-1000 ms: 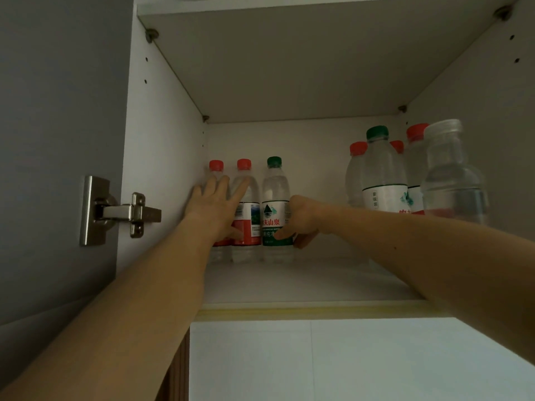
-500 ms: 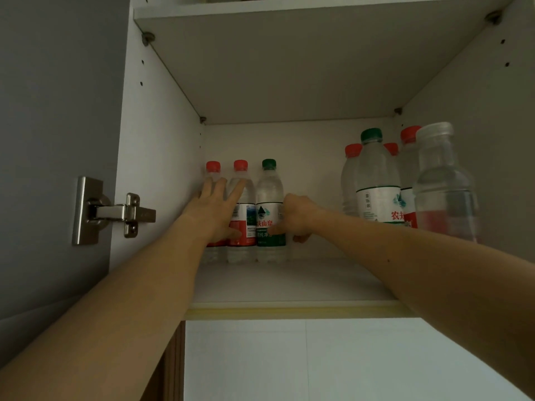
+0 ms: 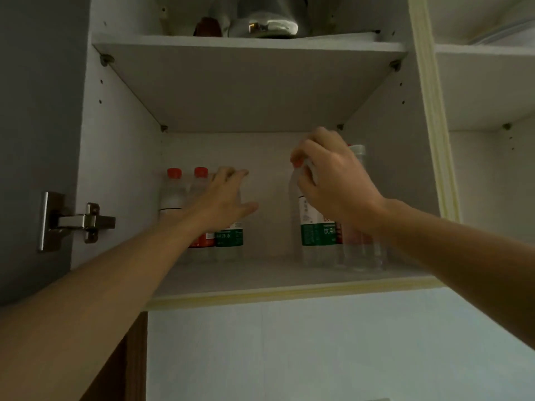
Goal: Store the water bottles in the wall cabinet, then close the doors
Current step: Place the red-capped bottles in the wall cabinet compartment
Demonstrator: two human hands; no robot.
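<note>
Left hand (image 3: 223,202), fingers spread, covers the green-label bottle (image 3: 230,237); right hand (image 3: 333,180) pinches a red-capped bottle (image 3: 311,227) among crowded neighbours.

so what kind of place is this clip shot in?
Most likely a home kitchen. An open wall cabinet with a steel door hinge holds labelled water bottles on its lower shelf, what look like metal cookware sit on the shelf above, and pale wall panels run beneath the cabinet.
</note>
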